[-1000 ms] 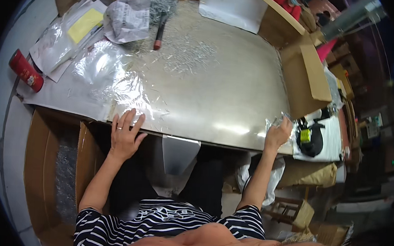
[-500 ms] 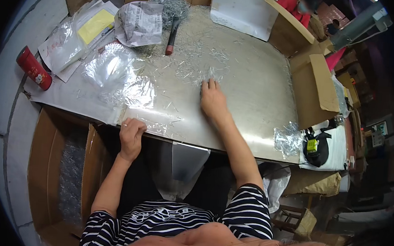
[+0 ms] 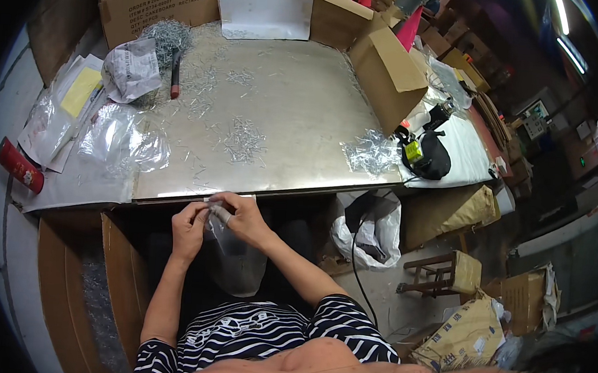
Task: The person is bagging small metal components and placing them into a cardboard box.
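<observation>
My left hand (image 3: 188,231) and my right hand (image 3: 242,221) meet just in front of the table's front edge. Between them is a small clear plastic bag (image 3: 217,225), pinched by the fingers of both; its contents are hard to make out. Pale wrapping covers a finger of my right hand. Beyond the hands, a loose pile of small shiny metal pins (image 3: 241,144) lies on the metal tabletop (image 3: 304,111). Flat clear plastic bags (image 3: 112,135) are spread to the left, and several filled clear bags (image 3: 372,153) lie at the right front.
A heap of metal pins (image 3: 169,37) sits at the back left, beside crumpled paper (image 3: 132,71) and a black stick with a red end (image 3: 176,74). A red tumbler (image 3: 20,165) stands far left. Cardboard (image 3: 387,71) walls the right side; an open carton (image 3: 63,288) is lower left.
My right hand has left the pins on the tabletop and come back to my left hand at the table edge. The view has shifted, showing more of the right side.
</observation>
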Tool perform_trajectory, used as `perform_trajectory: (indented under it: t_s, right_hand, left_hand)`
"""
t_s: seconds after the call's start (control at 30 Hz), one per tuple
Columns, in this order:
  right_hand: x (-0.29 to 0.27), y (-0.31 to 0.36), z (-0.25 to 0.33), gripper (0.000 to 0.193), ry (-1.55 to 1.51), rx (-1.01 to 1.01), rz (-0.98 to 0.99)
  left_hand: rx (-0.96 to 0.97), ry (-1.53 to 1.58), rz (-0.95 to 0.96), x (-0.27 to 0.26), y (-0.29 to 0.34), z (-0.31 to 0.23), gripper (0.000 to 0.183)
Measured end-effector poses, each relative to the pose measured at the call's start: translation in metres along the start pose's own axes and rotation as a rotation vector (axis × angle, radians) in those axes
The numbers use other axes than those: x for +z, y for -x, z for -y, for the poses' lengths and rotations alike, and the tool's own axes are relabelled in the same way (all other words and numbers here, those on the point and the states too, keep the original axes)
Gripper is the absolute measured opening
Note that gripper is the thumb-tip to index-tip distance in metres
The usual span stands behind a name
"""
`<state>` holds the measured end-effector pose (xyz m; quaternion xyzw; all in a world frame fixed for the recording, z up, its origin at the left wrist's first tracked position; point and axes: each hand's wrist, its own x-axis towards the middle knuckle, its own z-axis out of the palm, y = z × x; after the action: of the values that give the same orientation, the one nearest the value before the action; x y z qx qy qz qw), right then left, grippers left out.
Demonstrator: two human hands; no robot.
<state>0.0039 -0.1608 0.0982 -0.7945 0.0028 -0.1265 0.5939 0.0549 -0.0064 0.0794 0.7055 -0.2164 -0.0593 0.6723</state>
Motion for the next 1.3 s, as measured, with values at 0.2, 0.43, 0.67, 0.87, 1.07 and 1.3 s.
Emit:
perform_trajectory:
  t_s: [0.2,0.43,0.67,0.87,1.07,1.3]
  right_hand:
    - [-0.02,0.066,-0.049,0.019,-0.141,0.379,0.422]
    - [-0.006,0.108,-0.091,0.021,-0.215,0.383,0.649]
    - [-0.012,0.092,-0.071,0.016,-0.242,0.555,0.785]
    - [-0.011,0.111,-0.109,0.015,0.195,0.46,0.474]
    - [-0.042,0.089,-0.088,0.013,0.06,0.44,0.199]
    - [-0.08,-0.062,-0.029,0.024,0.57,-0.173,-0.21]
  left_hand:
    - [-0.222,0.018,0.401,-0.016,0.037,0.025,0.009]
    - [-0.468,0.085,0.584,-0.003,0.07,0.049,0.008]
    - [-0.522,0.116,0.611,-0.009,0.068,0.067,0.009]
    - [-0.456,-0.108,0.577,-0.009,0.072,0.11,0.015]
    - [-0.306,-0.365,0.339,0.006,0.069,0.097,0.025]
    - [-0.443,0.209,0.209,0.003,0.043,0.085,0.027]
